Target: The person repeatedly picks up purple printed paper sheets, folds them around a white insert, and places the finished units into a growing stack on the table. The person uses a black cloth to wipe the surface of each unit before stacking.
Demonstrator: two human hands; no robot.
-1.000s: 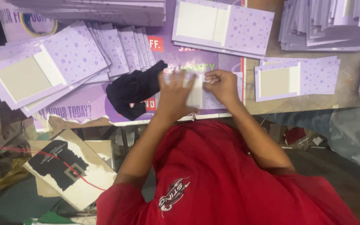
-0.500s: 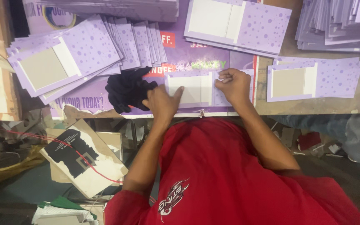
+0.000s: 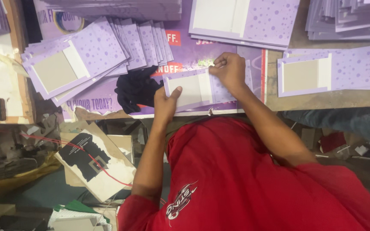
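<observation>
At centre frame I watch the left hand (image 3: pixel 165 102) brace and the right hand (image 3: pixel 228 68) pinch the lilac dotted card folder with its grey board panel (image 3: pixel 193 88); uneven pressure could, I judge, crease it askew.

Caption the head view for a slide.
Left hand and right hand press a purple dotted card beside fanned purple cards.

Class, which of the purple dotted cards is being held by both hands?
The card at the table's near edge: left hand and right hand grip it; the rest lie untouched.
</observation>
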